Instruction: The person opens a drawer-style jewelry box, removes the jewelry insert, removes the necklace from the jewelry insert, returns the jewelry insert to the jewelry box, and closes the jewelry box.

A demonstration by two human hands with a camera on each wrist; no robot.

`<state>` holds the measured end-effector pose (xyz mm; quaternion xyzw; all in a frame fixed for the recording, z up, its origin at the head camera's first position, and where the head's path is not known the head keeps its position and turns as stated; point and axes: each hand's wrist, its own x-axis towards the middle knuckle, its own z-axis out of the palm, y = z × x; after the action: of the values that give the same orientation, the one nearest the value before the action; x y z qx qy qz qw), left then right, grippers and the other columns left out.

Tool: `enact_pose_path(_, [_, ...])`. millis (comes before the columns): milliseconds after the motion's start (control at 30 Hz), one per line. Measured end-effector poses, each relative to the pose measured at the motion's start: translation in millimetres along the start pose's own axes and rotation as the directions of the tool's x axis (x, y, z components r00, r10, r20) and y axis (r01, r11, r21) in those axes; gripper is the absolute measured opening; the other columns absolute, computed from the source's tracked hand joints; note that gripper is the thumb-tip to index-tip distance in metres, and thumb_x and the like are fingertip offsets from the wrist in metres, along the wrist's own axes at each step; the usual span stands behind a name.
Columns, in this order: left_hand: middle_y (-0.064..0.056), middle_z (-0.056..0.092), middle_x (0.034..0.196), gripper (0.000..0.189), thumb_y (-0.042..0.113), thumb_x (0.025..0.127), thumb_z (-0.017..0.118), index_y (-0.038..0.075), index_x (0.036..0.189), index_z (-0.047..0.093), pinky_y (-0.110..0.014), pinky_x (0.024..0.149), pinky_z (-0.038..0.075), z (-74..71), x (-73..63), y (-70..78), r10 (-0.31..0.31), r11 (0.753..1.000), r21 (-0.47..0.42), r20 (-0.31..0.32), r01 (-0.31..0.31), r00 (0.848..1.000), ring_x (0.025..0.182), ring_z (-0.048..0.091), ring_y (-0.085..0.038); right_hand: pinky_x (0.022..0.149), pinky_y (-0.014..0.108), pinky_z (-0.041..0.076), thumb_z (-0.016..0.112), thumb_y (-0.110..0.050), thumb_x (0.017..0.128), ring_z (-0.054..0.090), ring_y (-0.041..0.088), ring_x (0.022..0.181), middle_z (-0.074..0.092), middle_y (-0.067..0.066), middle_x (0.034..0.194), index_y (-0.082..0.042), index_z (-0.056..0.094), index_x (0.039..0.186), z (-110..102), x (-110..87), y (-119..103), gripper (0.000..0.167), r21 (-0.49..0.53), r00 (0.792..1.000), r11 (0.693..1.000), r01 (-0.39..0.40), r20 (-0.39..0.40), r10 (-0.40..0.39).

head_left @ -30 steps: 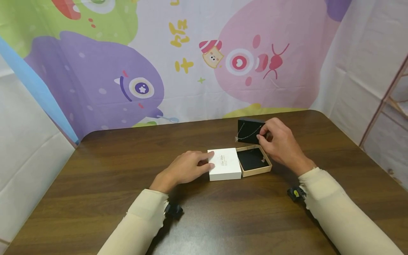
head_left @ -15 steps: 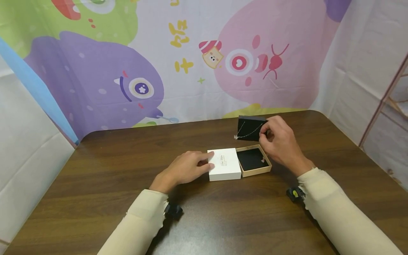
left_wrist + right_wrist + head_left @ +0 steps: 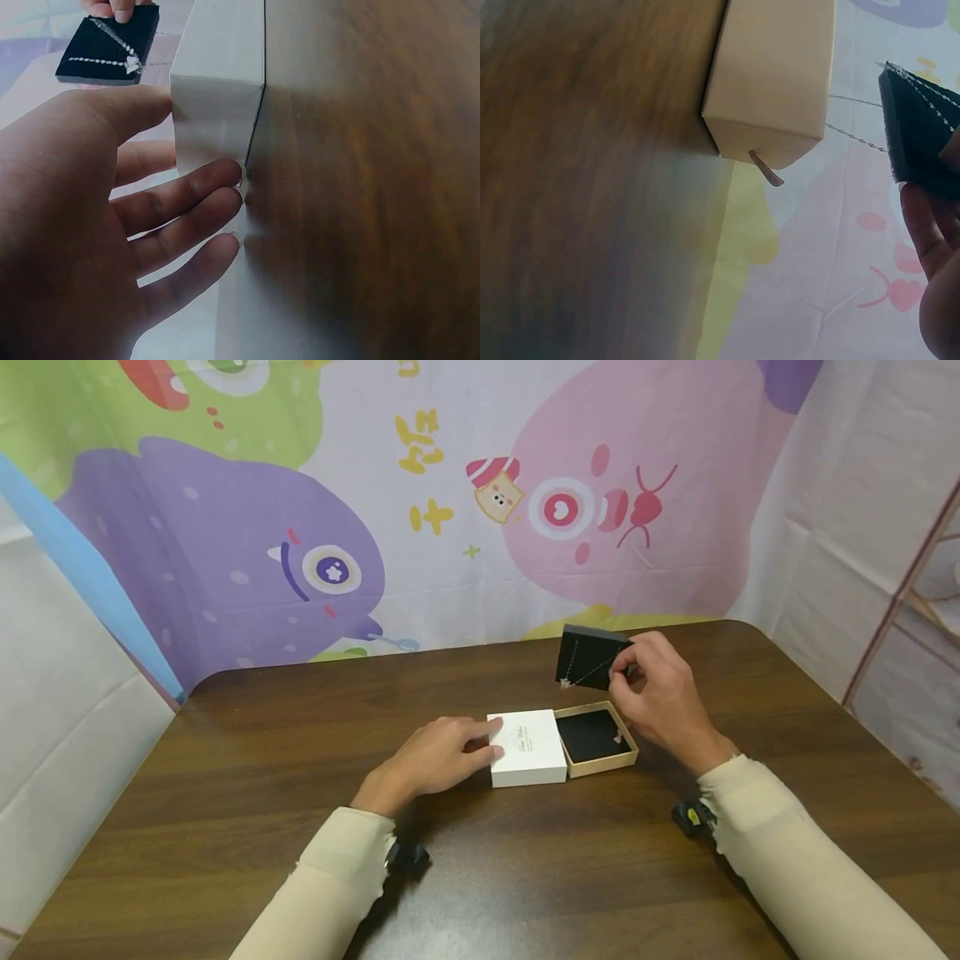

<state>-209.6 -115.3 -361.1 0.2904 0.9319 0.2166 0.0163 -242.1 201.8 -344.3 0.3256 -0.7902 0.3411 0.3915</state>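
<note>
left hand (image 3: 433, 753): fingers loosely extended, touching the white box (image 3: 529, 743)
right hand (image 3: 663, 695): i see it pinching the black jewelry pad (image 3: 592, 657)
silver necklace (image 3: 132, 64): strung on that pad, raised beyond the tan tray (image 3: 604, 766)

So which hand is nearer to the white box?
Left. The left hand touches the left edge of the white box; the right hand is off to the right, beyond the open tan box, pinching a black pad.

High head view, facing down; wrist views, close, tilted, sharing black pad (image 3: 97, 46)
</note>
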Motion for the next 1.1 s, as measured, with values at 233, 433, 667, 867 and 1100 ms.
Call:
enact_pose_path(233, [0.004,0.071,0.105,0.05,0.038,0.1,0.062,0.018,0.145,0.054,-0.032,0.069,0.044,-0.1,-0.5,-0.4,-0.005,1.0,0.004,-0.001,0.005,1.0,0.08,0.054,-0.012,0.068,0.014,0.044,0.068,0.01,0.075,0.058,0.019,0.075,0.06,0.014,0.095,-0.002,0.061,0.081,4,-0.7,1,0.015,0.037,0.999,0.999,0.011,-0.043,-0.009])
enact_pose_path(433, [0.003,0.071,0.111,0.05,0.038,0.1,0.061,0.018,0.145,0.055,-0.032,0.07,0.044,-0.1,-0.8,-0.6,0.002,1.0,0.004,-0.007,-0.002,1.0,0.082,0.055,-0.011,0.068,0.015,0.045,0.069,0.008,0.076,0.058,0.019,0.074,0.06,0.011,0.09,-0.002,0.062,0.081,2,-0.2,0,0.014,0.029,1.0,1.0,0.009,-0.016,-0.009])
enact_pose_path(667, [0.001,0.07,0.118,0.05,0.038,0.1,0.061,0.019,0.145,0.054,-0.033,0.074,0.046,0.8,-0.3,-1.4,0.004,1.0,0.009,-0.007,-0.004,1.0,0.086,0.056,-0.011,0.065,0.019,0.046,0.072,0.006,0.076,0.059,0.017,0.071,0.059,0.006,0.089,-0.007,0.062,0.081,2,-0.8,-6,0.016,0.012,0.999,1.0,0.001,0.039,-0.002])
enact_pose_path(867, [-0.001,0.068,0.125,0.05,0.039,0.1,0.06,0.02,0.146,0.054,-0.035,0.079,0.047,0.6,0.0,-0.9,-0.005,1.0,0.013,-0.004,0.005,1.0,0.093,0.058,-0.01,0.063,0.025,0.049,0.07,0.005,0.078,0.059,0.014,0.071,0.058,0.003,0.089,-0.007,0.062,0.083,2,0.1,-9,0.015,-0.008,0.997,1.0,0.016,0.07,-0.016])
enact_pose_path(1100, [-0.002,0.066,0.13,0.051,0.039,0.1,0.061,0.019,0.146,0.054,-0.036,0.083,0.048,0.6,-0.6,-1.5,-0.01,1.0,0.016,-0.004,0.011,1.0,0.1,0.06,-0.011,0.062,0.022,0.049,0.067,-0.002,0.08,0.059,0.011,0.071,0.059,0.003,0.088,-0.006,0.062,0.082,4,1.2,-12,0.007,-0.011,0.996,0.998,0.063,0.062,-0.062])
